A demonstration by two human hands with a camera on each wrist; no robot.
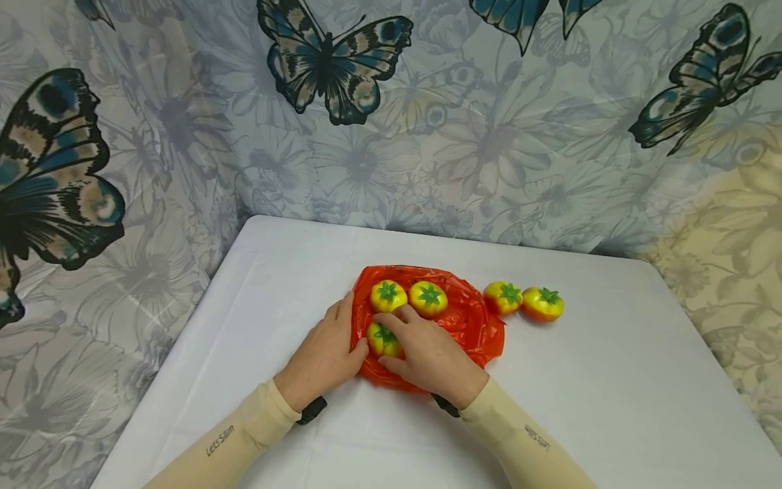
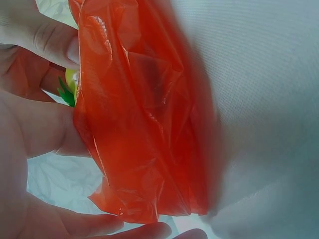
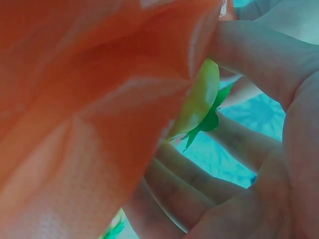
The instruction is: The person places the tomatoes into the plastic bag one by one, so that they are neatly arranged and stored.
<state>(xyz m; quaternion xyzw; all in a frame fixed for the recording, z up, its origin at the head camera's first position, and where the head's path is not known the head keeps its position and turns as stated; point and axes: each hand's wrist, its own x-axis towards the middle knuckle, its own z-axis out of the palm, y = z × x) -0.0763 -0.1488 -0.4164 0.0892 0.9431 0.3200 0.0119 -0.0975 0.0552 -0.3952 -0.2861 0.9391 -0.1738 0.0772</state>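
A red plastic bag (image 1: 467, 326) lies with its mouth spread on the white table. My left hand (image 1: 324, 356) holds the bag's left edge, thumb on the inner side and fingers along the outside. Reaching over the bag from the right, my right hand (image 1: 430, 350) grips a yellow-red tomato (image 1: 380, 343) with a green leafy top, at the near left inside the bag. Behind it in the bag sit two more tomatoes, one left (image 1: 388, 295) and one right (image 1: 428, 299). In the right wrist view, red plastic covers part of the gripped tomato (image 3: 200, 102).
Right of the bag, a tomato (image 1: 503, 298) sits against its edge, with another tomato (image 1: 542, 305) beside it. The white tabletop (image 1: 611, 380) reaches back to a wall of butterfly-print fabric (image 1: 458, 156), which also runs along both sides.
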